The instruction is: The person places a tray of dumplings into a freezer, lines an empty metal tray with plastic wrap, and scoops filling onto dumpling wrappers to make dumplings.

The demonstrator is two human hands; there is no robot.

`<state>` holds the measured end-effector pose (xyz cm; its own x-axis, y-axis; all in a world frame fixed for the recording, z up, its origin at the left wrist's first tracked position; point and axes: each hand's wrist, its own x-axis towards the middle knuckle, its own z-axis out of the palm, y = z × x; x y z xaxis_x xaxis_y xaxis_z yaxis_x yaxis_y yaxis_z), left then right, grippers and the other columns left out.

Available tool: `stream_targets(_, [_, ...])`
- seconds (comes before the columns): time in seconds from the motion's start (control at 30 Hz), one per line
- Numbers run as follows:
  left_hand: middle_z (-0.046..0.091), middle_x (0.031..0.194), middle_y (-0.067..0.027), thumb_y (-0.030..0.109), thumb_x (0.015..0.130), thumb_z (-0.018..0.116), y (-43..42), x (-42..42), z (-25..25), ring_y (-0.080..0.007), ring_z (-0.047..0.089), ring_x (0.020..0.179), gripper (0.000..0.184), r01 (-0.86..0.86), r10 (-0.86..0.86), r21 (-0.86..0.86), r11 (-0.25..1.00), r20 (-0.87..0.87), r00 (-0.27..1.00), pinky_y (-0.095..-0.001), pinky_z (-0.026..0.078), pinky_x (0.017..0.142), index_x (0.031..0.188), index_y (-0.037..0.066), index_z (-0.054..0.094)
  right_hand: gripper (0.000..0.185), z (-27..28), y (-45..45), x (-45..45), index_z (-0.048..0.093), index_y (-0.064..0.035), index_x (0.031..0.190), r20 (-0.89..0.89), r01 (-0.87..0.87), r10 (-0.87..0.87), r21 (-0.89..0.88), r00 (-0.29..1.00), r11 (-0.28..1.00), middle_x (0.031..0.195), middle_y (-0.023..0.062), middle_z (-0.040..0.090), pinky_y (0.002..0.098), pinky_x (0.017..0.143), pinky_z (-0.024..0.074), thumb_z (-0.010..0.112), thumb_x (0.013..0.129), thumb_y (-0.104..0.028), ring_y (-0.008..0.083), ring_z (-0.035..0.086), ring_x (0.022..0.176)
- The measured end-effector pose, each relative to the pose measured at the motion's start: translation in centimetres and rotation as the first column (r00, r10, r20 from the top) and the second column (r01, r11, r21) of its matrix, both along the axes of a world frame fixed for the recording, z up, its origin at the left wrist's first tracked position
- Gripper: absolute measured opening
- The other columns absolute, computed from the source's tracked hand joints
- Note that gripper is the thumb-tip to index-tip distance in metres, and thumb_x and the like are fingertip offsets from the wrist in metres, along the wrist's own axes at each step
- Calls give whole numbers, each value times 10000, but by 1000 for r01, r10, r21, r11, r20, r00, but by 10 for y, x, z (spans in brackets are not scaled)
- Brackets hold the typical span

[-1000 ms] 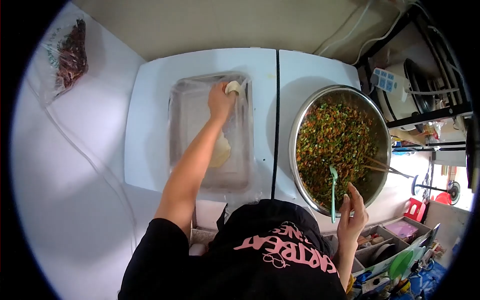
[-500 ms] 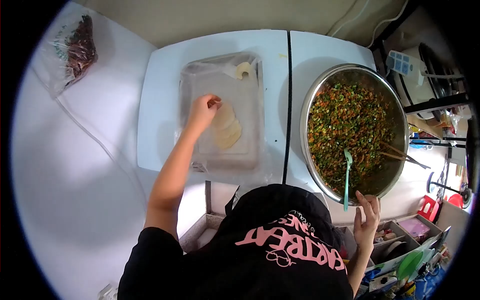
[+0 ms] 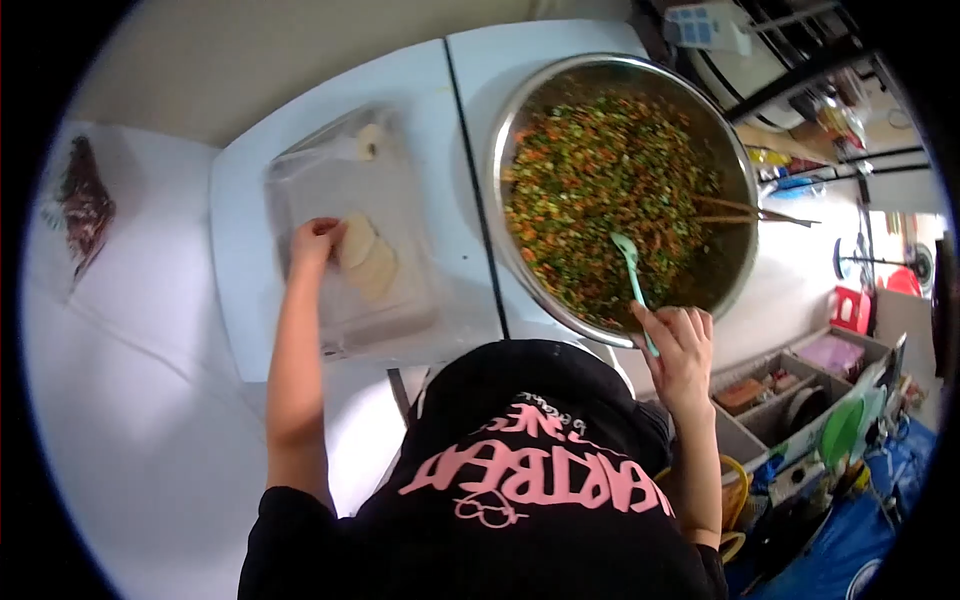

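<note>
My left hand is closed at the edge of a pale round dumpling wrapper, its fingers pinched together there. More wrappers lie overlapping below it on a plastic-lined tray. A folded dumpling sits near the tray's far end. Over the near rim of a large steel bowl, my right hand has its fingers round the handle of a mint-green spoon. The spoon's head rests on the chopped vegetable filling, which shows green and orange bits.
A pair of chopsticks leans out over the bowl's right side. The tray and bowl stand on a white surface split by a dark seam. At far left lies a bag of dark red food. Storage boxes stand at lower right.
The view has swung to the right, so tray and bowl appear further left. My right hand has gone from the bowl's rim to the spoon handle. My left hand stays by the wrappers.
</note>
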<state>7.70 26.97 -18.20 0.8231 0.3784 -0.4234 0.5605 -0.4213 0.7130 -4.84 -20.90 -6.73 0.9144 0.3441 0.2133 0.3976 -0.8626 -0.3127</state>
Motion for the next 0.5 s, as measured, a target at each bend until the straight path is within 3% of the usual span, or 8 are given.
stream_targets(0.13, [630, 894, -66, 158, 806, 658, 6, -4, -3, -149, 563, 819, 228, 28, -28, 11, 1000, 4, 1000, -279, 445, 746, 964, -2, 621, 238, -5, -7, 0, 628, -22, 1036, -62, 159, -146, 322, 987, 933, 847, 96, 583, 341, 712, 439, 615, 799, -43, 241, 556, 763])
stream_targets(0.17, [624, 922, -59, 152, 825, 633, 11, -6, -5, -145, 553, 844, 219, 47, -43, -33, 998, 123, 992, -284, 432, 774, 982, 1, 610, 238, -6, -9, -3, 628, -22, 1036, -65, 171, -158, 315, 985, 934, 847, 96, 583, 341, 712, 439, 615, 799, -43, 241, 556, 763])
stream_targets(0.23, [618, 950, -53, 145, 845, 609, 7, -16, -4, -140, 544, 868, 210, 80, -59, -81, 994, 237, 970, -289, 420, 802, 1001, 4, 599, 183, -8, -13, -8, 618, 12, 1036, -228, 377, -316, 724, 921, 578, 879, 101, 617, 309, 722, 469, 560, 874, -50, 203, 594, 770])
stream_targets(0.3, [604, 988, -44, 217, 874, 594, -7, -29, 17, -134, 537, 911, 256, -7, 183, -449, 894, 350, 919, -287, 410, 838, 1046, 30, 568, 241, 1, -17, -9, 606, 55, 1026, -346, 491, -385, 779, 856, 390, 865, 88, 627, 278, 740, 476, 504, 936, -144, 158, 594, 780])
stream_targets(0.33, [604, 988, -44, 217, 874, 594, -8, -30, 20, -134, 537, 911, 256, -2, 178, -453, 891, 345, 922, -287, 410, 838, 1046, 30, 568, 265, 1, -23, -10, 605, 62, 1021, -376, 513, -389, 782, 841, 353, 849, 86, 629, 279, 738, 475, 495, 944, -166, 152, 592, 779])
stream_targets(0.43, [604, 1057, -62, 196, 913, 535, -17, -39, 38, -206, 561, 1035, 257, -2, 420, -823, 568, 288, 861, -337, 450, 886, 1115, 37, 543, 292, -4, -31, -14, 606, 70, 1010, -388, 491, -375, 838, 842, 237, 813, 94, 627, 275, 726, 467, 493, 946, -192, 143, 585, 767])
stream_targets(0.47, [604, 1057, -62, 196, 913, 535, -24, -41, 46, -206, 561, 1035, 257, -7, 423, -826, 563, 281, 862, -337, 450, 886, 1115, 37, 543, 292, -5, -32, -14, 606, 70, 1010, -390, 495, -375, 834, 841, 243, 813, 94, 627, 275, 726, 467, 493, 946, -192, 143, 585, 767])
stream_targets(0.5, [599, 1079, -73, 159, 927, 499, -30, -43, 51, -213, 560, 1046, 242, 47, 451, -954, 298, 184, 873, -336, 468, 886, 1120, 20, 542, 285, -5, -32, -14, 610, 64, 1005, -387, 504, -385, 819, 838, 275, 823, 91, 628, 271, 714, 460, 497, 946, -191, 133, 578, 750])
